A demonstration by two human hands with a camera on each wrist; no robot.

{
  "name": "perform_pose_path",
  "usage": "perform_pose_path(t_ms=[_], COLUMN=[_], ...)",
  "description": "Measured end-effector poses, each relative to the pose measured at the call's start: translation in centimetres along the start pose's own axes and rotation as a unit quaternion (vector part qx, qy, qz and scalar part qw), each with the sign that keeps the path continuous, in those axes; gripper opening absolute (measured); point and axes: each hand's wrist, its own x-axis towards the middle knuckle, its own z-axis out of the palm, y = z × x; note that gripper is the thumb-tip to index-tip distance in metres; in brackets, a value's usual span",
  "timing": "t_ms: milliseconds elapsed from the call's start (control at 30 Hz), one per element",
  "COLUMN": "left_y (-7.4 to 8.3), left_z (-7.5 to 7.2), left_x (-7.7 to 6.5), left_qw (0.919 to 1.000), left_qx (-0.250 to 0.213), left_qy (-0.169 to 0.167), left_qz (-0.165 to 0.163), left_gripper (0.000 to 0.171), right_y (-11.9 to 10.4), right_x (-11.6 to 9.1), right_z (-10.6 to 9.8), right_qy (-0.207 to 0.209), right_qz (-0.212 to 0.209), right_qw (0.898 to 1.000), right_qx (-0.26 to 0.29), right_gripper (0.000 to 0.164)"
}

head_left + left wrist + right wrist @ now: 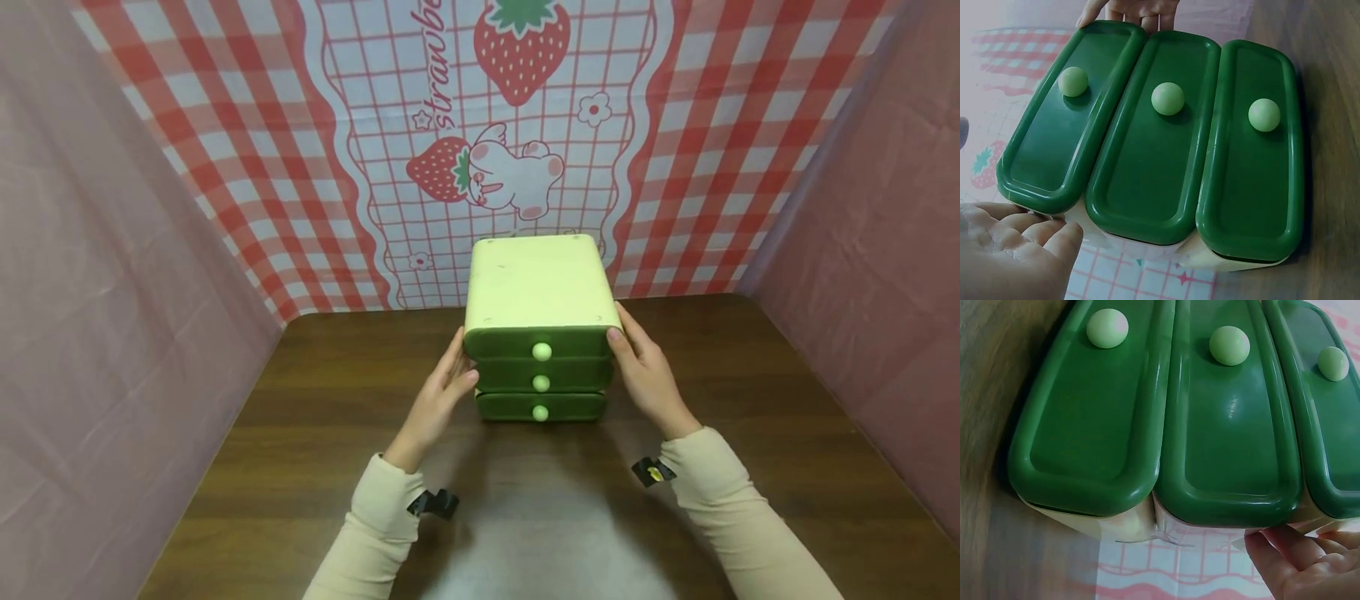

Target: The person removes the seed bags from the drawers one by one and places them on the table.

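Both hands touch a pale yellow box with dark-green drawers.

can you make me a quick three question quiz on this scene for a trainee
1. How many round knobs show on the front of the drawer unit?
2. True or false: the left hand and the right hand are at opposite sides of the unit.
3. Which fruit is printed on the backdrop behind the unit? a) banana b) strawberry c) grape

Key:
1. Three, one on each dark green drawer front.
2. True.
3. b
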Motion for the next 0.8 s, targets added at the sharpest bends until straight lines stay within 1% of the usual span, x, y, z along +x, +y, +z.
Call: perform_pose_path(t_ms=[200,400,667,800], left_y=[0.1,0.1,0.0,0.0], left_z=[-0.8,-1.1,-1.0,-1.0], left_x=[-0.7,-1.2,-1.2,-1.1], left_qw=[1.0000,0.9999,0.9998,0.9997], left_qx=[-0.003,-0.005,0.000,0.003], left_qy=[0.007,0.010,0.006,0.015], left_qz=[0.004,0.010,0.019,0.018], left_gripper=[0.067,0.067,0.067,0.065], right_y=[-0.4,-0.6,-0.6,-0.7], right_x=[-0.3,-0.4,-0.5,-0.4], right_z=[0.8,1.2,1.3,1.2], right_qy=[-0.013,-0.015,-0.012,-0.011], right_qz=[0.000,-0.007,0.001,0.002], right_qw=[1.000,1.000,1.000,1.000], right_qx=[0.003,0.011,0.015,0.023], right_gripper=[0.055,0.054,0.054,0.054])
